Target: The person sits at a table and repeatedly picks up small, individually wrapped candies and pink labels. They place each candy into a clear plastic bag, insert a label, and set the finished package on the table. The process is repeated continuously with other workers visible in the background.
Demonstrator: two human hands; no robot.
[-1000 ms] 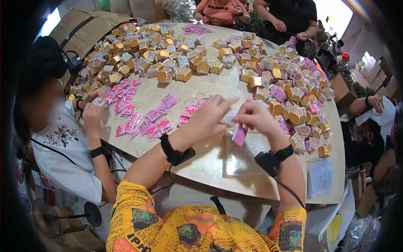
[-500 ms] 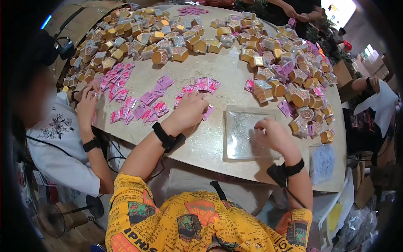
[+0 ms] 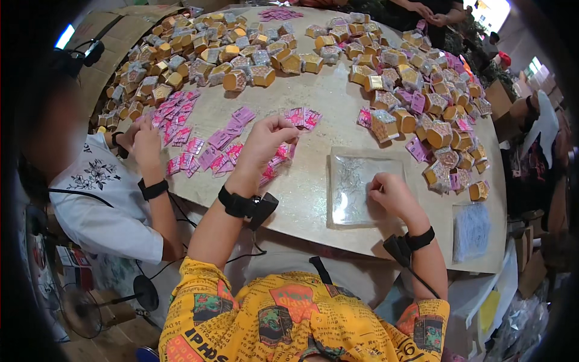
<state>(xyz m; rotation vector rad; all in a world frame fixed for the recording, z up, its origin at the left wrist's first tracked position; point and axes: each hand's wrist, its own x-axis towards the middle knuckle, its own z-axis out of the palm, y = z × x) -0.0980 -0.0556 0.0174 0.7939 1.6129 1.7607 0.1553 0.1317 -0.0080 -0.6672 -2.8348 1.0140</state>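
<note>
Small pink printed cards (image 3: pixel 224 137) lie in loose rows on the table. My left hand (image 3: pixel 265 148) is raised just over them, thumb and fingers pinched together; anything between the fingertips is too small or hidden. Beyond its fingertips lies a small fan of pink cards (image 3: pixel 303 117). On the right, a shallow clear plastic tray (image 3: pixel 333 196) holds a thin tangle of fine, pale strands (image 3: pixel 354 172). Over the tray's right side, my right hand (image 3: pixel 392 194) has its fingertips closed in a pinch, and I cannot make out anything in them.
Gold many-sided boxes (image 3: pixel 263 75) in clear wrap cover the back left, with another heap (image 3: pixel 439 134) on the right. A clear bag of pale strands (image 3: pixel 471 232) lies near the right edge. At left, a co-worker's hands (image 3: pixel 143 143) are over pink cards; other people stand farther back.
My left hand has lifted from the pink cards and turned into a pinch. My right hand's fingers have drawn together over the tray. The co-worker's hands at left have come together.
</note>
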